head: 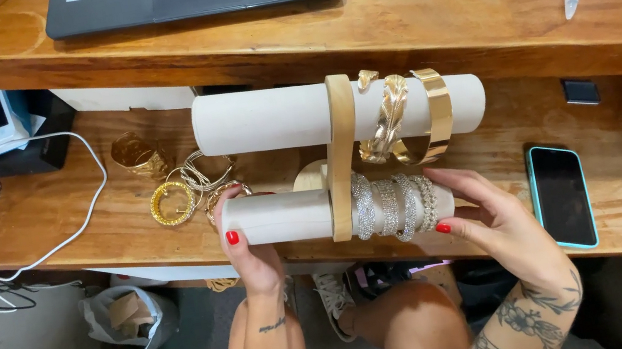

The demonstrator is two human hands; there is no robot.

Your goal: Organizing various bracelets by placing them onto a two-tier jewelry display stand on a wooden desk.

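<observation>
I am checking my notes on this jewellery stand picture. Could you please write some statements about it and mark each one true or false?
1. The left hand grips the left end of the lower roll. True.
2. The silver sparkly bracelets sit on the upper roll. False: they are on the lower roll; the upper roll carries the gold cuffs.
3. The right hand touches the lower roll's right end, beside the sparkly bracelets. True.
4. The phone lies to the left of the stand. False: it lies to the right, screen dark.
5. Loose gold bangles lie on the shelf to the left of the stand. True.
</observation>
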